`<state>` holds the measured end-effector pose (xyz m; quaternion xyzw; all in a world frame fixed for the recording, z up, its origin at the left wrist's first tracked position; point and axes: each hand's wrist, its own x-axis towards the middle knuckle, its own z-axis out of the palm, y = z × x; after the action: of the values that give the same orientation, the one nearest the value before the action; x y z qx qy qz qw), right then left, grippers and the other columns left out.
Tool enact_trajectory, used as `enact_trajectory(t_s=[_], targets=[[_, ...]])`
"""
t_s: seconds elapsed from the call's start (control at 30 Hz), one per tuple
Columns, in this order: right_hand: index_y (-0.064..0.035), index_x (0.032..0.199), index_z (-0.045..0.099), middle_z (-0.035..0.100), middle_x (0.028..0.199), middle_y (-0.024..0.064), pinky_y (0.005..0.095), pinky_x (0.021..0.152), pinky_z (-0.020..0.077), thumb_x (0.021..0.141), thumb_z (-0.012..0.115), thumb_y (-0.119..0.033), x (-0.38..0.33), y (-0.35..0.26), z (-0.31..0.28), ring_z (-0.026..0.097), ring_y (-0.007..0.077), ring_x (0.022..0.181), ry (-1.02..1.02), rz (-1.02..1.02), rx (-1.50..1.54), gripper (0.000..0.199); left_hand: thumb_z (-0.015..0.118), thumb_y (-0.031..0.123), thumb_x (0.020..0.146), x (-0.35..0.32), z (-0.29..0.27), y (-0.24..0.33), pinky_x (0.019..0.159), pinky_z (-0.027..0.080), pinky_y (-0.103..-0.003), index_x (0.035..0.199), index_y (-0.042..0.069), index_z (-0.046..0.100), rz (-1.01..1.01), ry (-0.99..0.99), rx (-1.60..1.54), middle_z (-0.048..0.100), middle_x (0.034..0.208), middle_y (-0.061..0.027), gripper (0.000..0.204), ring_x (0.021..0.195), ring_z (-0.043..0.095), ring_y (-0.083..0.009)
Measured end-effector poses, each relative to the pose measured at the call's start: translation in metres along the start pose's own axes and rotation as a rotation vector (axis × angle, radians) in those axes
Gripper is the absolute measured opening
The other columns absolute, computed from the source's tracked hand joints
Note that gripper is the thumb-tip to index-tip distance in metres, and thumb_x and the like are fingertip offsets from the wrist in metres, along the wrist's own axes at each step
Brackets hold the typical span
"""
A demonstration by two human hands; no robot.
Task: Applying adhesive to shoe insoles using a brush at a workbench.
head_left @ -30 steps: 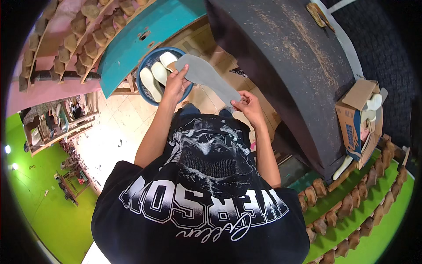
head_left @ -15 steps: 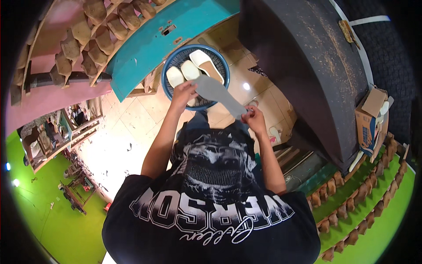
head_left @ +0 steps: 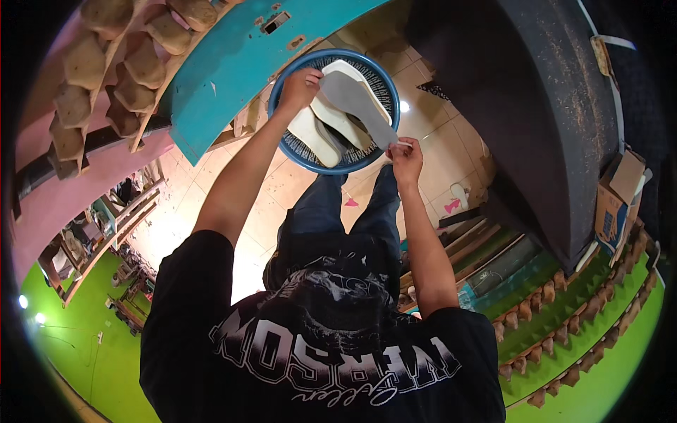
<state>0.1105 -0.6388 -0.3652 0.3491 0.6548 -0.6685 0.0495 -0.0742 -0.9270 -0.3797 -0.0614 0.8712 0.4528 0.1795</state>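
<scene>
Held out over a round blue basket (head_left: 331,169) is a grey shoe insole (head_left: 358,102), slanting from far left to near right. My left hand (head_left: 300,88) pinches its wide far end by the edge. At the narrow near end, the fingers of my right hand (head_left: 407,161) are closed on it. Inside the basket lie a white sole-shaped piece (head_left: 310,136) at the left and a second white piece (head_left: 342,121) beside it. Another white piece (head_left: 343,68) shows along the far edge of the grey insole, which partly covers it.
A teal panel (head_left: 233,70) stands at the far left, beside racks of wooden shoe lasts (head_left: 144,67). On the right rises a large dark surface (head_left: 508,106) with a cardboard box (head_left: 618,201) at its near end. More lasts (head_left: 557,331) line racks at the lower right.
The grey insole and both hands have moved farther forward, over the basket. White pieces in the basket lie differently, now lengthwise side by side. My view has shifted.
</scene>
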Motion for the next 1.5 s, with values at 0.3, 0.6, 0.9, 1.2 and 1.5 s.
enact_trajectory(t_s=[0.3,0.6,0.9,1.2,1.5], targets=[[0.0008,0.117,0.061,0.074,0.088,0.01,0.0282,0.068,0.0571,0.097,0.073,0.0,0.05,0.043,0.033,0.074,0.0153,0.074,0.091,0.0,-0.031,0.023,0.078,0.003,0.088,0.068,0.019,-0.034,0.084,0.06,-0.031,0.112,0.003,0.078,-0.043,-0.026,0.001,0.08,0.101,-0.0091,0.024,0.09,0.076,-0.0167],[0.0016,0.119,0.06,0.073,0.087,0.0086,0.0278,0.072,0.0589,0.095,0.076,-0.006,0.05,0.045,0.031,0.076,0.0159,0.078,0.064,0.045,0.113,0.03,0.082,0.009,0.087,0.076,0.024,-0.037,0.092,0.06,-0.035,0.12,0.006,0.078,-0.042,-0.016,0.153,0.079,0.115,-0.012,0.033,0.1,0.077,-0.021],[0.0038,0.113,0.064,0.076,0.094,0.0089,0.028,0.073,0.0584,0.098,0.067,-0.001,0.019,-0.001,-0.025,0.072,0.0149,0.074,0.013,-0.137,0.116,0.017,0.076,0.004,0.094,0.013,0.069,0.058,0.09,0.058,-0.03,0.118,-0.002,0.074,0.166,0.12,-0.298,0.076,0.113,-0.0103,0.025,0.101,0.073,-0.0167],[0.0037,0.132,0.066,0.074,0.115,0.0136,0.0309,0.083,0.0601,0.109,0.064,-0.019,-0.009,-0.1,-0.148,0.072,0.0161,0.094,0.105,-0.14,0.344,0.032,0.071,0.015,0.103,-0.133,0.204,0.249,0.088,0.057,-0.029,0.113,-0.004,0.075,0.168,-0.294,-0.492,0.078,0.107,-0.0087,0.022,0.095,0.073,-0.0135],[-0.0045,0.17,0.019,0.019,0.177,0.014,0.0432,0.132,0.0123,0.116,0.035,-0.047,0.006,-0.191,-0.256,0.018,0.0315,0.163,0.041,-0.479,0.409,0.07,0.017,0.049,0.116,-0.192,0.299,0.409,0.133,0.005,-0.043,0.171,0.003,0.008,0.602,-0.765,-0.438,0.001,0.18,-0.0166,0.072,0.166,0.0,-0.0323]])
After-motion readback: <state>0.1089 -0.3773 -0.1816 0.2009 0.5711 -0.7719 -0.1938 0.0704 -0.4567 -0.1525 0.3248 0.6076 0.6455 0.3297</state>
